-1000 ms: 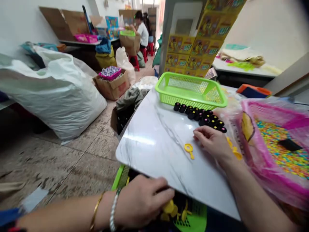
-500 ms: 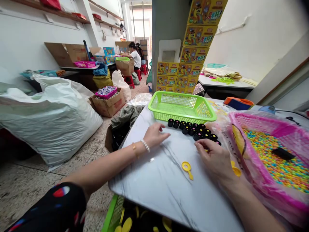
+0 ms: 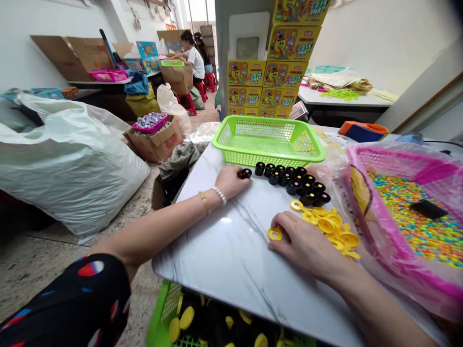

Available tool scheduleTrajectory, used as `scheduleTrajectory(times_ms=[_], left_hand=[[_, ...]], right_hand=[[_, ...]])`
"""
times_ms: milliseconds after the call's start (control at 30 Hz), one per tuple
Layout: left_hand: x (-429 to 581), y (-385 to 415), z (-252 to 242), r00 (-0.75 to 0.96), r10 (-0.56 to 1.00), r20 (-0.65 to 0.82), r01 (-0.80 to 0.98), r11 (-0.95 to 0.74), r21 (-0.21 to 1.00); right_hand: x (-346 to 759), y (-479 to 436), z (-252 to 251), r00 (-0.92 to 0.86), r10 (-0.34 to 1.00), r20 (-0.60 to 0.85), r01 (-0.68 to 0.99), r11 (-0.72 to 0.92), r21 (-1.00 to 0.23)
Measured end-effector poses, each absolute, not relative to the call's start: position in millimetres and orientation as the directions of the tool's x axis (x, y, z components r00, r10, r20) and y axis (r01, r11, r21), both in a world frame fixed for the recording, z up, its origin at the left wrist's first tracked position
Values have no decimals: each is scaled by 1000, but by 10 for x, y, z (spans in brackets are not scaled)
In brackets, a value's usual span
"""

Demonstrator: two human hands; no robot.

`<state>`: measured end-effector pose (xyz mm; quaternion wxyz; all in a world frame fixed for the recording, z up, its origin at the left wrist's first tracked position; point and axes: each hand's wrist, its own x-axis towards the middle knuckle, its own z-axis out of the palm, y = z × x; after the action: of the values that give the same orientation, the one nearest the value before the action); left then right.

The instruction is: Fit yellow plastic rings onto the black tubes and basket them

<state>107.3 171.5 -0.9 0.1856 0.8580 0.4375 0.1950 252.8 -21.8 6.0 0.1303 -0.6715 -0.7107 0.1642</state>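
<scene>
My left hand point(image 3: 231, 184) is closed round a small black cup point(image 3: 246, 173) with a pinkish dot in its top, at the left end of the cup group. Several more black cups point(image 3: 294, 187) with pink or yellow dots stand beside it on the marble-patterned table point(image 3: 231, 250). My right hand point(image 3: 302, 243) has its thumb and fingers about a yellow ring piece point(image 3: 275, 234) lying at the tabletop; its handle is hidden under the hand. Just beyond that hand lies a pile of similar yellow ring pieces point(image 3: 331, 224).
A green basket point(image 3: 269, 159) stands behind the cups. On the right, a pink basket point(image 3: 365, 156) holds colourful candy-like pellets and a black scoop-like piece point(image 3: 428, 209). Below the front edge is another green basket point(image 3: 157, 313) with black and yellow parts. Two people sit far back.
My left hand has moved slightly forward and taken hold of a black cup. My right hand has come back from the cups to the loose yellow ring piece, uncovering the yellow pile.
</scene>
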Motion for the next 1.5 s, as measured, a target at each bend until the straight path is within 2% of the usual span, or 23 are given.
scheduleTrajectory(times_ms=[67, 133, 200, 267, 333, 400, 733, 967, 1067, 1167, 1300, 1367, 1500], left_hand=[[887, 1419, -7, 619, 772, 149, 627, -599, 498], [727, 1098, -24, 712, 691, 126, 544, -656, 524], [630, 836, -48, 781, 607, 147, 439, -701, 562], [600, 685, -72, 806, 565, 175, 375, -717, 587], [609, 640, -95, 809, 557, 187, 352, -714, 605], [625, 657, -115, 810, 553, 193, 338, -710, 618], [636, 690, -153, 817, 529, 229, 305, -734, 607], [602, 633, 19, 851, 508, 134, 304, -684, 663], [570, 621, 133, 860, 509, 20, 293, -526, 799], [573, 630, 165, 858, 485, -168, 301, -209, 931], [619, 607, 121, 837, 407, -365, 302, 214, 929], [638, 583, 99, 834, 411, -369, 276, 267, 923], [637, 565, 72, 828, 473, -301, 266, 141, 954]], right_hand=[[2555, -201, 43, -81, 997, 16, 887, 79, -455], [2597, -185, 50, -19, 999, 48, 825, 43, -564], [2642, -174, 71, 67, 997, -44, 643, -77, -762], [2672, -164, 95, 60, 975, -213, 361, -220, -906], [2667, -149, 113, 1, 947, -320, 150, -317, -937], [2624, -132, 121, 4, 930, -368, 74, -367, -927], [2392, -143, 15, 52, 907, -419, -6, -419, -908], [2359, -143, -13, 75, 907, -413, -45, -411, -910], [2370, -131, -27, 57, 911, -409, -71, -405, -912], [2362, -125, -27, 16, 910, -415, -83, -413, -907], [2328, -129, 4, -31, 904, -426, -67, -427, -902], [2339, -132, 15, -34, 911, -412, -53, -413, -909], [2399, -152, 10, -73, 911, -405, -59, -410, -910]])
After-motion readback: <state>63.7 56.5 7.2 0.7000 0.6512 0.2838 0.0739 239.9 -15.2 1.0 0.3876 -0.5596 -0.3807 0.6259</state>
